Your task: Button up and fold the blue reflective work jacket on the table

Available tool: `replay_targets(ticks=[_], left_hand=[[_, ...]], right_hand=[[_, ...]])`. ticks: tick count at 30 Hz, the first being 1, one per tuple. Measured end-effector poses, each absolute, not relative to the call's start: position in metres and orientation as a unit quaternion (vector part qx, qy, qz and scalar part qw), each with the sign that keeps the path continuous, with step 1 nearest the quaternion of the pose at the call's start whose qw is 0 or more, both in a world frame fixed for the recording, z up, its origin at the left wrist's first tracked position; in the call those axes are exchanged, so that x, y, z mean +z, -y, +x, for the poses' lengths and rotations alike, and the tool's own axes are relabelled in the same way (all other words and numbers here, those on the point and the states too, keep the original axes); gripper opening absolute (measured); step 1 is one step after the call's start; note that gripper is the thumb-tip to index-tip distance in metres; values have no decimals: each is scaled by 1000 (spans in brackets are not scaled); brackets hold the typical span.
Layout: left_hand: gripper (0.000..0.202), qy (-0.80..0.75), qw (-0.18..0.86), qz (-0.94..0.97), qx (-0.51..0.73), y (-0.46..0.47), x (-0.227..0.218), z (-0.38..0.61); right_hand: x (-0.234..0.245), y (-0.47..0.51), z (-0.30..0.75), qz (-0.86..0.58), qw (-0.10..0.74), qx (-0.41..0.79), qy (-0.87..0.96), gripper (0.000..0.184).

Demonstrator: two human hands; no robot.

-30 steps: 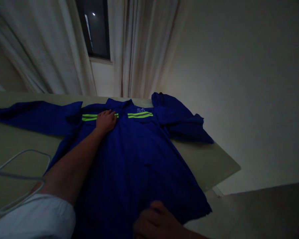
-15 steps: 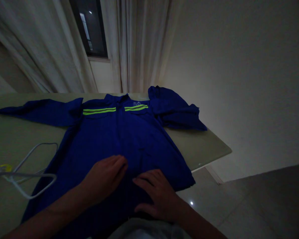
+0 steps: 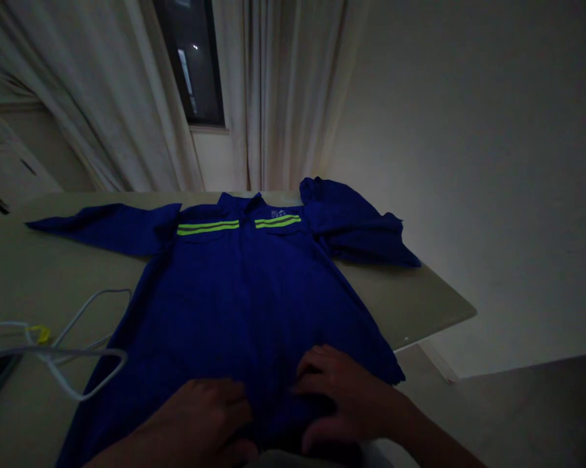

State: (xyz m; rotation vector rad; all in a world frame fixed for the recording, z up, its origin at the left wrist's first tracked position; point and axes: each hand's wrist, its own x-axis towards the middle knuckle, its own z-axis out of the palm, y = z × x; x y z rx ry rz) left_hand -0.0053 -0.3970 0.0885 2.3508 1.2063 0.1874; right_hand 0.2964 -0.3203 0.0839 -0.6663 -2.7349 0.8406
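Blue work jacket (image 3: 239,305) lies flat, collar (image 3: 239,199) pointing away, long axis running away from the person; left hand (image 3: 195,416) and right hand (image 3: 346,396) on near end, fingers (image 3: 322,364) curled, grip unclear.

- left hand (image 3: 195,419): bare, deep in shadow, its fingers hard to make out
- right hand (image 3: 351,396): bare, with long, separate fingers (image 3: 322,361); the nails are too dark to tell
- right forearm (image 3: 434,442): bare, slim, narrowing toward the wrist, with no sleeve on it
- left forearm (image 3: 120,460): bare, only a thin strip showing at the lower edge
- pale garment (image 3: 278,461): light fabric, only a sliver showing at the bottom edge, its cut hidden
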Motion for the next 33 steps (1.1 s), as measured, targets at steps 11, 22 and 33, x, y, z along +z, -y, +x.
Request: replay_targets(ticks=[11, 22, 33], left_hand=[[70, -537, 16, 828, 158, 218, 52, -27], [70, -531, 37, 827, 182, 219, 7, -37], [82, -529, 126, 824, 159, 218, 11, -36]], right_hand=[[90, 132, 278, -460, 279, 269, 799, 42], [79, -54, 151, -432, 268, 247, 825, 66], [65, -168, 42, -553, 271, 360, 701, 69]])
